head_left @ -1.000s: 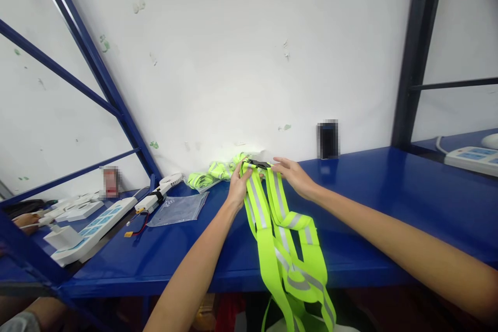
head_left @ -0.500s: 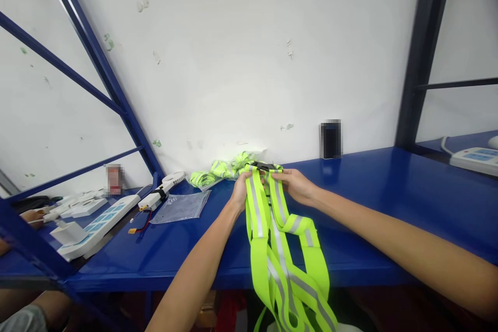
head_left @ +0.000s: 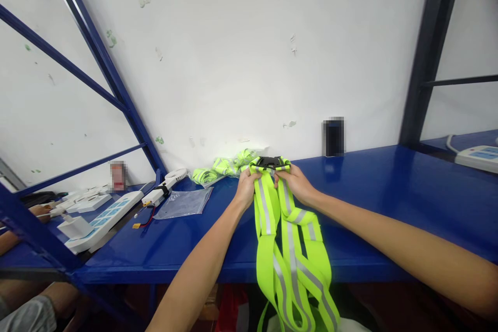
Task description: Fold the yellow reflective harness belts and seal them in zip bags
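A neon-yellow reflective strap harness with silver stripes hangs from both my hands, its loops draping over the table's front edge. My left hand grips the strap just left of a black plastic buckle. On the buckle's other side, my right hand pinches the strap, with some fingers hidden behind it. The buckle faces me between the two hands and looks joined. Behind my left hand, several rolled yellow straps in clear plastic lie against the wall.
An empty clear zip bag lies on the blue table, beside a white handheld fan and a battery pack with a yellow connector. A power strip is at left. A dark phone-like object leans on the wall. Another person's hand shows far left.
Both hands have lifted slightly and tilted the strap, so the black buckle now shows more fully between them. The view has shifted a little. The other person's forearm shows more at left.
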A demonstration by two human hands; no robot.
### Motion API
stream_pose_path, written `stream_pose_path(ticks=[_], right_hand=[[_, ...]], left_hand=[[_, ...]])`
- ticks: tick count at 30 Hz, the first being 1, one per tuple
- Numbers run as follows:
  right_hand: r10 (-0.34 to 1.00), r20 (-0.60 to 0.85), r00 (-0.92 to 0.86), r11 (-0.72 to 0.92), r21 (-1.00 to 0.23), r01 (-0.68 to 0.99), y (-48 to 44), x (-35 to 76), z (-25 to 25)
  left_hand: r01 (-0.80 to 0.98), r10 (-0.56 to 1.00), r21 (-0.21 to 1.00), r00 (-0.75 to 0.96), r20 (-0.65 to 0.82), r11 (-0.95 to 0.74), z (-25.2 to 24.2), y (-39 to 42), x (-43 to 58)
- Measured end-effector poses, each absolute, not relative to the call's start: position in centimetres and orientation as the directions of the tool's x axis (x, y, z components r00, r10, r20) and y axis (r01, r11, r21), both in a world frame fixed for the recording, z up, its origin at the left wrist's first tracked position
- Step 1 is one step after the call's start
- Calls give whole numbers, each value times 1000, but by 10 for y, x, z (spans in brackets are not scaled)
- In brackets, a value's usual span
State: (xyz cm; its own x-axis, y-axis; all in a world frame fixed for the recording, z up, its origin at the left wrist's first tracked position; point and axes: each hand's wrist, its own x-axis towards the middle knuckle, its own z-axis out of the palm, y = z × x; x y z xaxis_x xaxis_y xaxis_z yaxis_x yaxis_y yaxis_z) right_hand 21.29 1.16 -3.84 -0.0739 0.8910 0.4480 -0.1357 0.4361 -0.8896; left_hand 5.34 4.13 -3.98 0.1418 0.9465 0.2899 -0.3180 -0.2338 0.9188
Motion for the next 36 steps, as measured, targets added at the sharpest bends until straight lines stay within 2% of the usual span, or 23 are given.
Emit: stream_pose_path(ticks=[4, 6, 10, 14, 20, 24, 27, 31, 36], right_hand=[[948, 315, -54, 282, -906, -317, 10, 212, -40], [956, 286, -57, 251, -906, -341, 10, 213, -40], [925, 368, -92, 339, -912, -232, 11, 214, -38], [866, 499, -6, 497, -864, -77, 15, 214, -38], [870, 491, -34, 492, -871, 7, 18, 211, -44], [837, 547, 27, 545, -837, 51, 21, 213, -50], [844, 535, 31, 535, -845, 10, 19, 213, -50], [864, 499, -67, 489, -864, -120, 10, 210, -43], [881, 457, -120, 407, -863, -298, 4, 205, -38]], left_hand=[[-386, 930, 896, 194, 314, -222, -40, 38, 56], [-362, 940, 910, 191, 283, -201, -43, 38, 59], [-333, 949, 924, 178, 258, -189, -53, 40, 66], [-419, 946, 890, 176, 274, -180, -54, 39, 71], [-399, 954, 898, 148, 262, -185, -49, 39, 66], [-371, 944, 916, 221, 246, -152, -46, 37, 65], [-325, 930, 938, 295, 218, -117, -40, 29, 64], [-381, 907, 924, 373, 193, -40, -34, 22, 62], [-427, 908, 904, 364, 209, -36, -34, 24, 59]])
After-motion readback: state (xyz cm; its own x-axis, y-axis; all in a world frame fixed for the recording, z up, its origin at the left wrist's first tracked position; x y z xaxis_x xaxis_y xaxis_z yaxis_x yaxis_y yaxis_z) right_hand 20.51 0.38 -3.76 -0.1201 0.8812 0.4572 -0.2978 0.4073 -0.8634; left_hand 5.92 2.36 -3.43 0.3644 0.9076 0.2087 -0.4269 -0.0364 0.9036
